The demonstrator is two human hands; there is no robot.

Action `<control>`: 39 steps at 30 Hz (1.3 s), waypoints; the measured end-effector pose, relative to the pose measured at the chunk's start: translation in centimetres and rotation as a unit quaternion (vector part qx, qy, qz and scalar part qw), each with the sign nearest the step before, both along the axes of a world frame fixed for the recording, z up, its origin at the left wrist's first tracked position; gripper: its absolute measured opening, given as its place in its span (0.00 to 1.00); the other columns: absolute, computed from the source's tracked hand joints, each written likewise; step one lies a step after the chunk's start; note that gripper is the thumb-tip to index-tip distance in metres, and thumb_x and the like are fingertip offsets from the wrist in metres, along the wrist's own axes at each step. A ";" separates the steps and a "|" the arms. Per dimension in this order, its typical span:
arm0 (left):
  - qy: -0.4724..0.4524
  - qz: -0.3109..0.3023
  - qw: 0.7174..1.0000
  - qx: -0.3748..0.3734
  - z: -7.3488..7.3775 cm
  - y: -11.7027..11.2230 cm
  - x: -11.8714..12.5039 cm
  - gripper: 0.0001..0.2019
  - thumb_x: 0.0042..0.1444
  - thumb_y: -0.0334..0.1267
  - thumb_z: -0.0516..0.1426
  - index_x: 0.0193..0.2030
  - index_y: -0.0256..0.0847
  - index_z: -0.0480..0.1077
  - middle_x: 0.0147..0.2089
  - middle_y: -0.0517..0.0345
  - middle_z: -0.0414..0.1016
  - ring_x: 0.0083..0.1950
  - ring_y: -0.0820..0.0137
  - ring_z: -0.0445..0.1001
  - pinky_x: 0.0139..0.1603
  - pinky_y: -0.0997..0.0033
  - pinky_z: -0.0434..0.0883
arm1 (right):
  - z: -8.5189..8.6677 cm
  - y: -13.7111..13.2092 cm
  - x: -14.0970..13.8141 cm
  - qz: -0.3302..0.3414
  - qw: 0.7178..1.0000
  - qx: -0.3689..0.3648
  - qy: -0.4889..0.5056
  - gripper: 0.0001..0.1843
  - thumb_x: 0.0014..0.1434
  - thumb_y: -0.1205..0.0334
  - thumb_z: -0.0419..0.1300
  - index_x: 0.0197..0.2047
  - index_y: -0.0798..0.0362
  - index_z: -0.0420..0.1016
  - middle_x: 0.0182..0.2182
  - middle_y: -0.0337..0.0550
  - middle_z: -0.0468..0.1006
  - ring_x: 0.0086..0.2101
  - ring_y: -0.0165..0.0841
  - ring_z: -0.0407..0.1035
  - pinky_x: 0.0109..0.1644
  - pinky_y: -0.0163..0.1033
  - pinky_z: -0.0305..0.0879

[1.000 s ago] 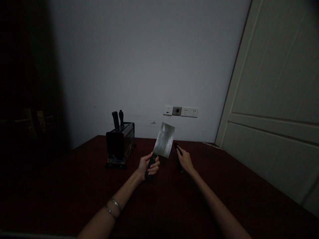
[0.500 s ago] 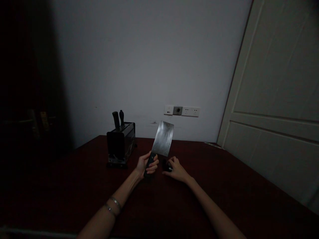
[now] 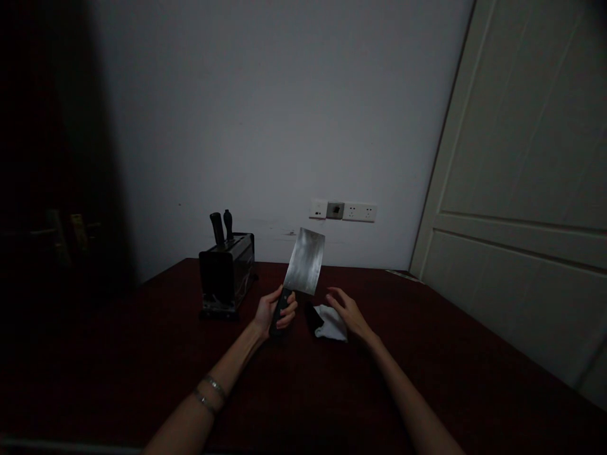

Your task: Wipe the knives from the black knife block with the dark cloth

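My left hand (image 3: 274, 311) is wrapped round the black handle of a cleaver (image 3: 305, 261). Its broad grey blade points up and leans a little to the right, above the table. On the table to the right of the handle lies a crumpled white cloth (image 3: 332, 323), with a dark patch or dark piece (image 3: 313, 320) at its left side that I cannot make out. My right hand (image 3: 349, 314) is at the cloth's right edge, fingers apart and stretched out over it; whether it touches the cloth is unclear.
A black knife block (image 3: 227, 272) with two dark handles sticking out stands at the left on the dark red table (image 3: 294, 392). Sockets and a switch (image 3: 342, 210) sit on the wall behind. A pale panelled door (image 3: 516, 189) is at the right.
My right hand has opened and drawn slightly right, and the white cloth, mostly covered before, now shows spread on the table. The left hand keeps its hold on the cleaver.
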State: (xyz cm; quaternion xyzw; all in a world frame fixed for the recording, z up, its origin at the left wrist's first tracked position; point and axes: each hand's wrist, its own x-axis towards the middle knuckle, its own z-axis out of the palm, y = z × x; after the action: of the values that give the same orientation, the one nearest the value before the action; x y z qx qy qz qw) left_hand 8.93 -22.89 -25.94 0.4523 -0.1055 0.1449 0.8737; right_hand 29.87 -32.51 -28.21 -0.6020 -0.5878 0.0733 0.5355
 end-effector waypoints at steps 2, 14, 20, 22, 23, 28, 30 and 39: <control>-0.004 0.028 1.000 0.003 0.2 0.0 0.0 0.17 0.60 0.48 0.42 0.27 0.38 0.57 0.17 0.66 0.53 0.11 0.79 0.53 0.10 0.81 0.47 | 0.3 -0.2 0.2 -0.011 1.000 0.024 -0.001 0.20 0.56 0.48 0.51 0.45 0.52 0.71 0.42 0.48 0.76 0.44 0.41 0.69 0.49 0.47 0.62; 0.014 0.181 0.980 0.083 1.5 -0.2 0.0 0.16 0.59 0.45 0.48 0.31 0.32 0.65 0.33 0.42 0.75 0.37 0.60 0.75 0.33 0.68 0.69 | 1.6 -1.0 -3.3 -0.121 0.986 0.103 -0.059 0.19 0.58 0.51 0.48 0.24 0.52 0.71 0.21 0.41 0.73 0.24 0.34 0.67 0.32 0.36 0.60; -0.001 0.246 0.965 0.095 1.5 -0.3 1.1 0.12 0.55 0.40 0.55 0.33 0.30 0.68 0.38 0.41 0.76 0.42 0.61 0.74 0.47 0.65 0.64 | 1.4 -0.6 -7.5 -0.050 0.989 0.103 0.089 0.19 0.56 0.49 0.50 0.21 0.51 0.67 0.19 0.37 0.69 0.24 0.31 0.65 0.30 0.35 0.59; 0.011 0.258 0.963 0.080 1.2 -0.2 1.4 0.10 0.53 0.40 0.57 0.33 0.31 0.68 0.39 0.42 0.75 0.41 0.63 0.74 0.44 0.67 0.65 | 1.3 -0.1 -8.5 -0.016 0.982 0.085 0.168 0.19 0.55 0.46 0.51 0.23 0.52 0.67 0.21 0.37 0.70 0.25 0.32 0.66 0.31 0.35 0.61; 0.017 0.261 0.962 0.074 1.1 -0.1 1.5 0.10 0.52 0.39 0.58 0.33 0.31 0.68 0.39 0.42 0.75 0.40 0.63 0.74 0.42 0.68 0.66 | 1.2 0.2 -8.8 0.005 0.975 0.072 0.210 0.19 0.54 0.45 0.51 0.25 0.52 0.68 0.22 0.38 0.71 0.26 0.32 0.66 0.31 0.35 0.62; 0.040 0.268 0.961 0.056 1.1 -0.7 1.9 0.11 0.50 0.40 0.60 0.33 0.32 0.68 0.38 0.42 0.76 0.34 0.65 0.74 0.33 0.70 0.67 | 0.4 2.3 -9.8 0.057 0.934 -0.001 0.353 0.23 0.48 0.39 0.53 0.31 0.52 0.69 0.26 0.40 0.73 0.26 0.32 0.68 0.29 0.35 0.64; 0.046 0.272 0.959 0.064 1.1 -0.9 1.9 0.11 0.50 0.40 0.60 0.33 0.32 0.69 0.38 0.43 0.76 0.32 0.66 0.74 0.31 0.71 0.66 | 0.2 2.9 -10.0 0.067 0.923 -0.023 0.378 0.25 0.47 0.37 0.53 0.34 0.52 0.69 0.27 0.40 0.74 0.26 0.31 0.68 0.26 0.34 0.63; 0.078 0.331 0.917 0.209 0.5 -0.5 2.3 0.20 0.49 0.48 0.58 0.37 0.30 0.74 0.27 0.52 0.73 0.19 0.78 0.61 0.19 0.79 0.56 | 0.1 3.9 -11.1 0.070 0.908 -0.017 0.413 0.32 0.48 0.33 0.49 0.33 0.55 0.73 0.17 0.39 0.71 0.20 0.33 0.66 0.21 0.36 0.58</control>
State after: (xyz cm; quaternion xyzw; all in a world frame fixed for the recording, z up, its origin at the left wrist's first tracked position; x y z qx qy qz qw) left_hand 11.19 -23.35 -25.43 0.6435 0.0906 0.3650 0.6667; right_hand 18.79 -28.57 -28.07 -0.4843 -0.3534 0.3624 0.7136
